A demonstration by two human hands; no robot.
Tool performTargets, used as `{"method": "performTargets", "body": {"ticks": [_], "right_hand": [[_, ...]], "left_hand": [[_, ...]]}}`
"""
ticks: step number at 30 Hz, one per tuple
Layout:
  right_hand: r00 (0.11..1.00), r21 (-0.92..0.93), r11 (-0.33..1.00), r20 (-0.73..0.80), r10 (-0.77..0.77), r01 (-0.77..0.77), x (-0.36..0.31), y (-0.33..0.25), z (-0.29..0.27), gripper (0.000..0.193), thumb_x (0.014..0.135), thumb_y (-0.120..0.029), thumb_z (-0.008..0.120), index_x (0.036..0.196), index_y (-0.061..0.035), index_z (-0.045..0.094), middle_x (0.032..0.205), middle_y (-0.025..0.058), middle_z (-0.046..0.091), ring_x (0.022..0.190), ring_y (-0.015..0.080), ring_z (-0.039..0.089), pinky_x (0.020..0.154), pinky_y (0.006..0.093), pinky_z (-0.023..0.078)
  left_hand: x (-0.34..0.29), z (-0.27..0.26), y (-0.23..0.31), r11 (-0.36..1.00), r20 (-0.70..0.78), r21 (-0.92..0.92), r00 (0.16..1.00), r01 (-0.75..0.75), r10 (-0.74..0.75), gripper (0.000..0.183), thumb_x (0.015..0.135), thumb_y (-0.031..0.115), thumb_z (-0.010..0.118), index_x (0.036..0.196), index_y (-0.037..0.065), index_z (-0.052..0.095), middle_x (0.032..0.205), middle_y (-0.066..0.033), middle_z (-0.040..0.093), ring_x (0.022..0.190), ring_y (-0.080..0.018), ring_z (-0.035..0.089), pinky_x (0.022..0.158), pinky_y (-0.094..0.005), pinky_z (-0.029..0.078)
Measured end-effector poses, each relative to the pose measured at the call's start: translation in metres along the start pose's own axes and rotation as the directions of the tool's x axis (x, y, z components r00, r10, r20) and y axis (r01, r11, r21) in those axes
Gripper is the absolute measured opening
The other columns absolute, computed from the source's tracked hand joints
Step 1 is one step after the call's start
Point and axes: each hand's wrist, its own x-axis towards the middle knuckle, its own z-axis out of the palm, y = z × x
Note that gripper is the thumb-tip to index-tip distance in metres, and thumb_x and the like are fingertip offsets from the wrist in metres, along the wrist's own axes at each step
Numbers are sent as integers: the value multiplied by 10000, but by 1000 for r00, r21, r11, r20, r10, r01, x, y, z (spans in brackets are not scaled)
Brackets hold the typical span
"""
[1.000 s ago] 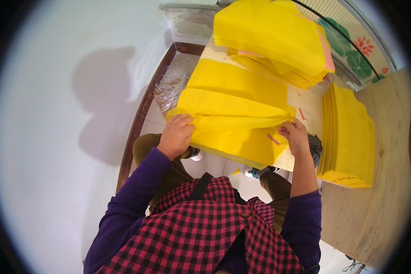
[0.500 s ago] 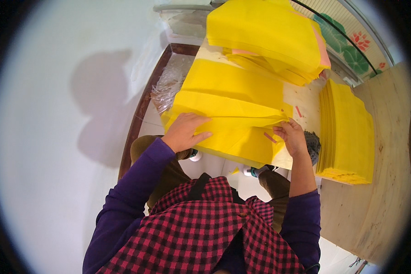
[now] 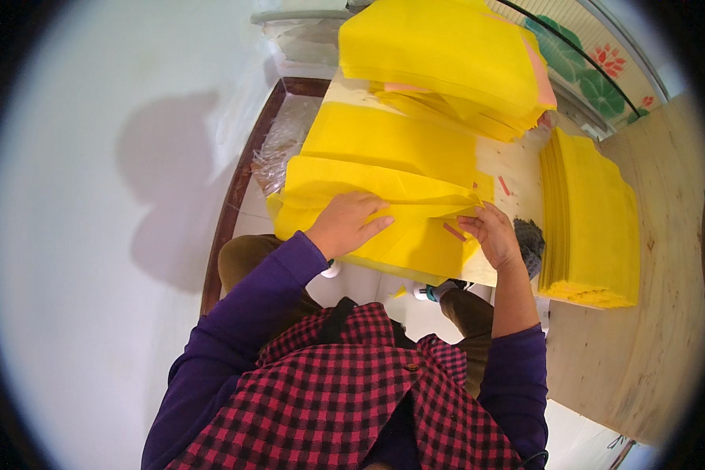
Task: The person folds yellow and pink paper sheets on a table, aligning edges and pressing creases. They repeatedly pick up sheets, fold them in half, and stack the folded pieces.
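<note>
A yellow cloth sheet [image 3: 415, 235], folded over with a crease across it, lies on the board in front of me. My left hand [image 3: 351, 224] rests on its left-middle part, fingers stretched out and thumb apart. At the sheet's right end, my right hand [image 3: 492, 236] pinches the folded edge between thumb and fingers. Behind the fold, more flat yellow cloth [image 3: 392, 137] is spread on the board. A small pinkish strip [image 3: 454, 232] lies by my right fingertips. Part of the fold's edge is hidden behind my fingers.
A thick pile of yellow cloth [image 3: 439, 47] stands at the back. Another yellow stack [image 3: 591, 223] is on the right, beside a dark grey fuzzy object [image 3: 529, 244]. A red strip [image 3: 504, 186] lies on the pale board. Clear plastic wrapping [image 3: 286, 141] sits at the left.
My left hand has slid to the right along the yellow cloth. My right hand stays at the sheet's right end, its fingers slightly shifted. The whole view has shifted a little.
</note>
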Motion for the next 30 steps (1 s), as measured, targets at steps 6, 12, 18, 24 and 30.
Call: {"method": "performTargets", "body": {"ticks": [6,12,18,24,30], "right_hand": [[997,59,997,47,55,-58,0,0,-3,380,958,-199,538,1238,57,524,1165,122,615,969,196,627,879,305,495],[1000,-450,893,0,13,-12,5,0,-3,292,917,-161,600,1129,40,609,981,56,665,823,122,609,747,246,472],[992,-519,855,-103,-74,10,6,-11,12,215,842,-177,685,918,23,674,729,-23,602,609,69,481,558,233,375],[985,-650,759,-151,-80,-38,13,-21,14,214,824,-177,707,891,23,677,711,-30,583,601,70,459,545,245,368],[973,-455,890,-188,-131,32,19,-11,13,200,828,-170,704,892,17,676,730,-28,578,620,63,476,562,242,392]], "left_hand": [[6,6,7,999,66,4,997,50,-50,436,948,398,499,1107,12,628,1052,-204,638,1001,-379,580,883,-436,446],[9,11,13,995,194,71,977,73,-86,441,938,420,504,1038,22,666,1020,-186,656,988,-367,587,870,-434,446],[-7,20,13,984,212,177,976,3,-41,440,914,462,512,997,63,680,1061,-135,653,1030,-308,581,888,-461,413],[-17,23,12,980,169,193,986,-47,14,431,896,444,545,1042,54,657,1125,-127,628,1102,-300,540,965,-456,368],[-32,10,7,995,23,97,1000,8,-10,333,851,302,641,1059,41,646,1113,-143,634,1058,-323,569,929,-437,415]]}}
